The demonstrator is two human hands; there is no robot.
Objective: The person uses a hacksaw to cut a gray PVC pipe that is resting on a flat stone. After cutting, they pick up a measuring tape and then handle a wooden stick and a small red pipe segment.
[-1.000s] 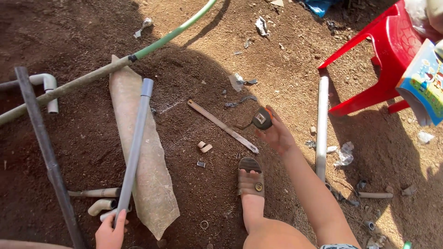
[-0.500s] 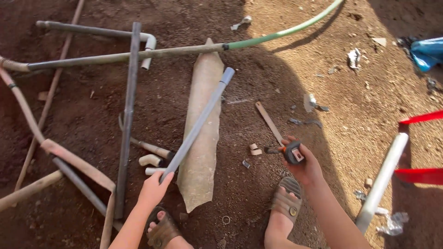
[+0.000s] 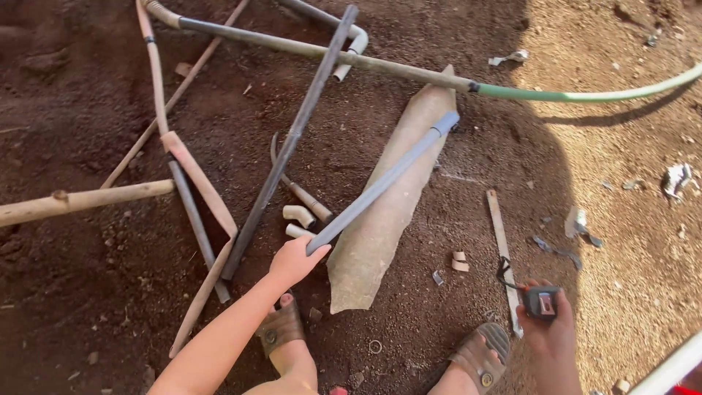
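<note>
Head view, looking down at bare soil. Since a second ago the view has swung left; the left hand (image 3: 292,261) now grips the near end of the grey plastic pipe (image 3: 384,183), which slants toward upper right over a pale curved sheet (image 3: 380,234). Right hand (image 3: 550,329), lower right, is clenched around a small tape measure (image 3: 542,301), beside a wooden slat (image 3: 503,252). White pipe (image 3: 669,369) cut off at corner; small fittings (image 3: 298,215) indistinct.
</note>
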